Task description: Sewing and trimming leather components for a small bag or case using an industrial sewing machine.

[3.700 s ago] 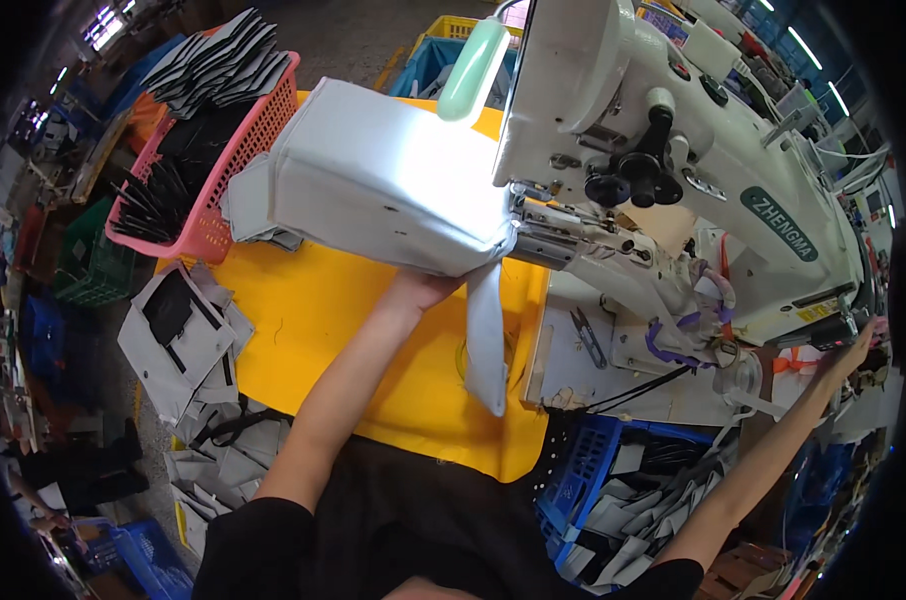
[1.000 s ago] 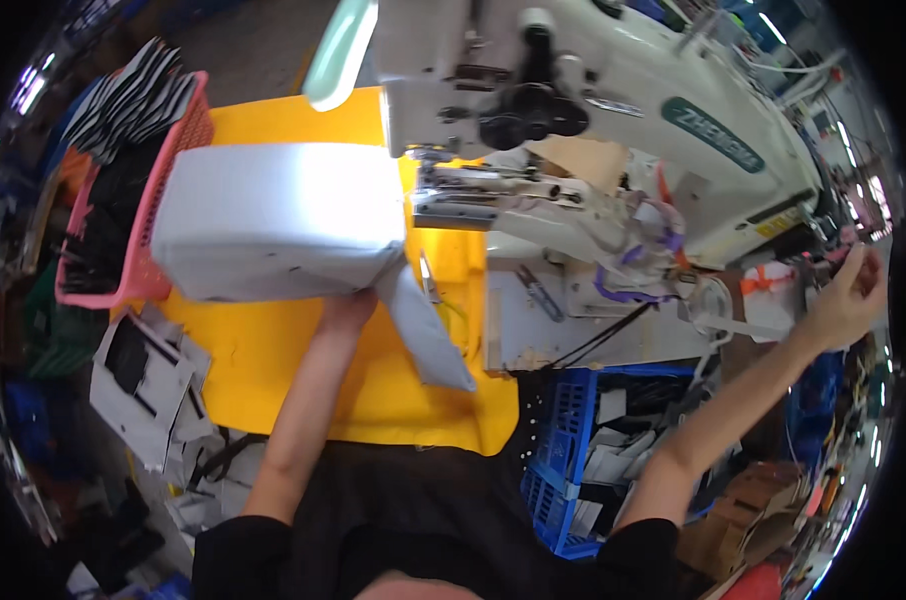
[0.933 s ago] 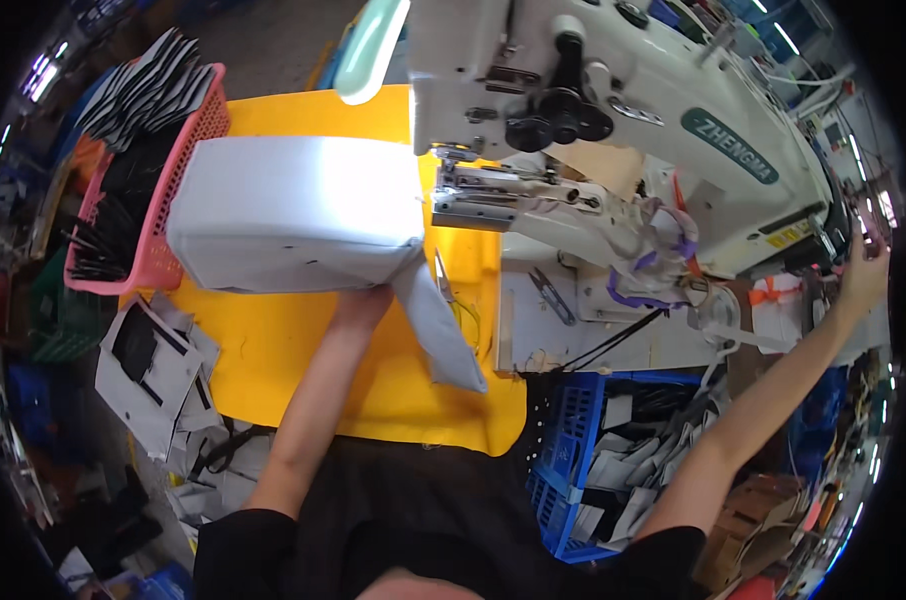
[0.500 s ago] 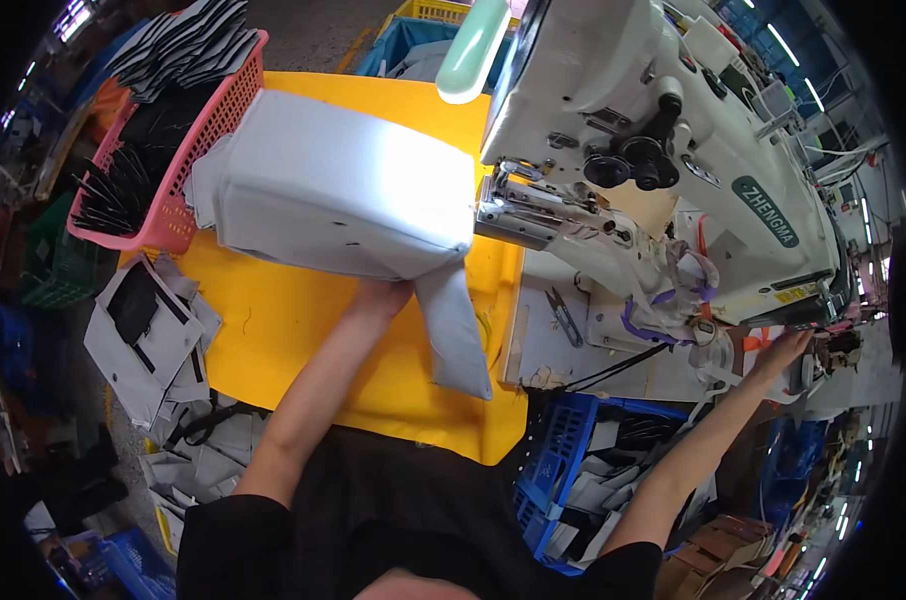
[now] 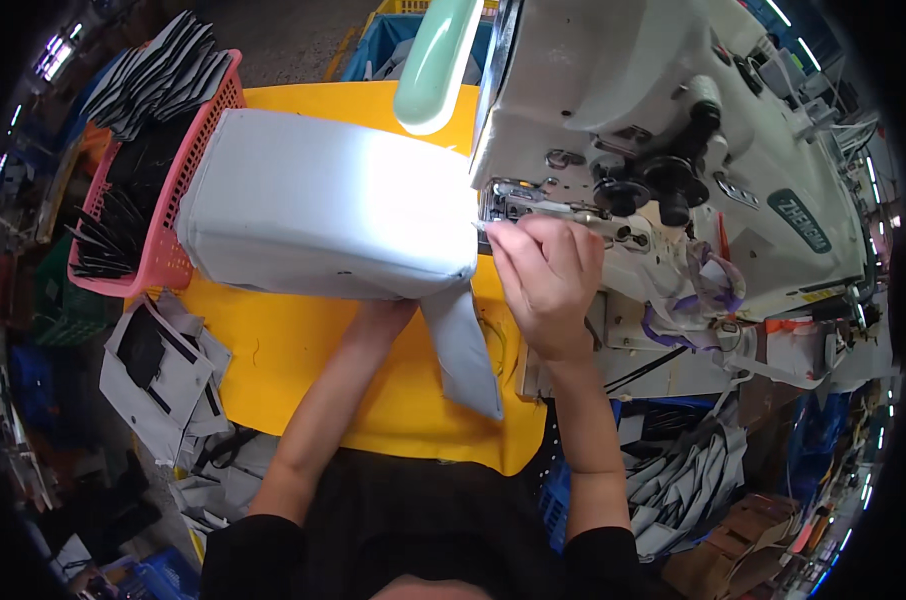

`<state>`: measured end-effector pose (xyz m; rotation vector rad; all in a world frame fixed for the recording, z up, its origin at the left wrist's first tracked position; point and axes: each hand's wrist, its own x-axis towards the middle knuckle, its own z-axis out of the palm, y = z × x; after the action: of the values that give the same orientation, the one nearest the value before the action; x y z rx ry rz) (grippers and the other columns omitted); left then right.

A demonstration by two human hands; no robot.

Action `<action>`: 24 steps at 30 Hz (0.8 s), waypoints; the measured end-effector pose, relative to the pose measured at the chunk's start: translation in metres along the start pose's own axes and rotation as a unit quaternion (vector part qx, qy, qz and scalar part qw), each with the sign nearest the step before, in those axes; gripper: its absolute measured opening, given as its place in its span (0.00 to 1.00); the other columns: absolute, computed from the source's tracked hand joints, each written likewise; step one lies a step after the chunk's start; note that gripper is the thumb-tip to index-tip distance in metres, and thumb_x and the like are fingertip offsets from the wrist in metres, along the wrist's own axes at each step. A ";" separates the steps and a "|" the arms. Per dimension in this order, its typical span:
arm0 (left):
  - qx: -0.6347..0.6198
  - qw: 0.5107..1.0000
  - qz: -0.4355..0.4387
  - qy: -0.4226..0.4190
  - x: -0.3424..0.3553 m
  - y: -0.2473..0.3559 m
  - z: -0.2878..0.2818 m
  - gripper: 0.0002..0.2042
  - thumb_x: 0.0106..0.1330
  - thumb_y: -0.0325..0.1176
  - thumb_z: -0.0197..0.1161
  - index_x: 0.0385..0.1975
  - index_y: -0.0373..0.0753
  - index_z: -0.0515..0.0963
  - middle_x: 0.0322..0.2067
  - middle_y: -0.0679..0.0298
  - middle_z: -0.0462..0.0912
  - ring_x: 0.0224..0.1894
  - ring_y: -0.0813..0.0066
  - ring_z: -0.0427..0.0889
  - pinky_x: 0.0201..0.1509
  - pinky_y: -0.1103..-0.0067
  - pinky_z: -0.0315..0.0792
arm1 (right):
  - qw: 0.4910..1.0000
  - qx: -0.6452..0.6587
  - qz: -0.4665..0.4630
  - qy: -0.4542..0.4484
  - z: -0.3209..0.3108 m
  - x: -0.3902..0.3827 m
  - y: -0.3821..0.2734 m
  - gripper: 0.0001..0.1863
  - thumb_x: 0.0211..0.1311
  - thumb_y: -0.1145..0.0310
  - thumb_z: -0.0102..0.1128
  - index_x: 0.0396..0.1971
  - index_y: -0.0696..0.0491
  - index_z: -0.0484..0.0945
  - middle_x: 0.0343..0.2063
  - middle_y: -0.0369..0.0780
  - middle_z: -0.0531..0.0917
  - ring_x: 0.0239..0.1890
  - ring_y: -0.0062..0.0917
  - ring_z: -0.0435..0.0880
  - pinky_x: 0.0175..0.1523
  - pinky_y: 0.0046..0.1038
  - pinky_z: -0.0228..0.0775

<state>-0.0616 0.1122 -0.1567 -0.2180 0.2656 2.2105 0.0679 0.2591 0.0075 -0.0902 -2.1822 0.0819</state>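
A light grey box-shaped fabric bag [image 5: 313, 205] lies across the yellow work surface, its right end against the sewing machine's needle area. A loose grey flap [image 5: 463, 350] hangs from its near right corner. My left hand [image 5: 388, 312] reaches beneath the near side of the bag, with its fingers hidden. At the bag's right end, my right hand [image 5: 551, 275] is closed in a pinch in front of the needle area. Whatever its fingertips hold is too small to make out. The white sewing machine [image 5: 623, 100] rises just beyond this hand.
A pink basket [image 5: 178, 215] with black and grey pieces stands at left. Grey fabric panels [image 5: 168, 375] are heaped below it. The machine's green-and-white part [image 5: 433, 70] overhangs the bag. More grey pieces [image 5: 683, 480] lie at lower right, near a cardboard box [image 5: 733, 555].
My right hand has come from the machine's far right side to the needle area, its fingers now pinched. The bag has shifted slightly left, with my left hand still under it.
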 end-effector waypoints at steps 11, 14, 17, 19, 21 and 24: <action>0.278 0.956 0.090 0.026 -0.011 -0.002 0.038 0.28 0.75 0.52 0.53 0.71 0.52 0.59 0.68 0.67 0.65 0.69 0.64 0.66 0.72 0.63 0.61 | 0.997 0.003 0.006 0.073 0.024 -0.028 0.014 0.12 0.49 0.78 0.67 0.35 0.50 0.81 0.38 0.36 0.76 0.37 0.27 0.72 0.47 0.28 0.65; 0.259 0.960 0.079 0.068 -0.008 -0.008 0.059 0.29 0.75 0.53 0.53 0.71 0.52 0.58 0.69 0.66 0.64 0.69 0.63 0.66 0.72 0.63 0.62 | 0.996 0.005 -0.003 0.087 0.024 -0.025 0.015 0.12 0.49 0.79 0.66 0.35 0.50 0.80 0.38 0.36 0.76 0.37 0.27 0.71 0.47 0.28 0.65; 0.240 0.962 0.069 0.109 -0.012 -0.011 0.070 0.29 0.75 0.54 0.52 0.72 0.52 0.57 0.69 0.65 0.63 0.69 0.63 0.66 0.71 0.63 0.62 | 0.997 0.010 -0.002 0.083 0.024 -0.025 0.014 0.13 0.49 0.79 0.66 0.36 0.50 0.80 0.39 0.36 0.76 0.38 0.27 0.72 0.47 0.28 0.65; 0.266 0.951 0.080 0.137 -0.016 -0.012 0.074 0.29 0.74 0.54 0.52 0.71 0.52 0.58 0.68 0.65 0.64 0.69 0.62 0.66 0.71 0.63 0.62 | 0.997 0.008 -0.004 0.081 0.025 -0.026 0.014 0.13 0.49 0.79 0.66 0.36 0.50 0.80 0.39 0.36 0.76 0.38 0.27 0.72 0.47 0.28 0.65; 0.286 0.942 0.086 0.155 -0.019 -0.013 0.076 0.29 0.74 0.55 0.53 0.71 0.52 0.59 0.68 0.64 0.66 0.68 0.62 0.67 0.71 0.62 0.62 | 0.997 0.003 0.000 0.072 0.025 -0.027 0.015 0.13 0.49 0.79 0.65 0.36 0.50 0.79 0.39 0.36 0.76 0.38 0.27 0.72 0.47 0.28 0.65; 0.289 0.938 0.077 0.175 -0.012 -0.011 0.079 0.28 0.74 0.52 0.53 0.70 0.49 0.62 0.64 0.63 0.71 0.64 0.62 0.72 0.68 0.62 0.67 | 0.997 -0.006 -0.005 0.075 0.024 -0.028 0.016 0.13 0.48 0.80 0.65 0.36 0.51 0.79 0.39 0.36 0.76 0.38 0.27 0.72 0.47 0.28 0.65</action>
<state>-0.0505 0.1302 -0.0791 -0.2677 1.1418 2.1280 0.0645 0.2718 -0.0306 -0.0887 -2.0323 0.0551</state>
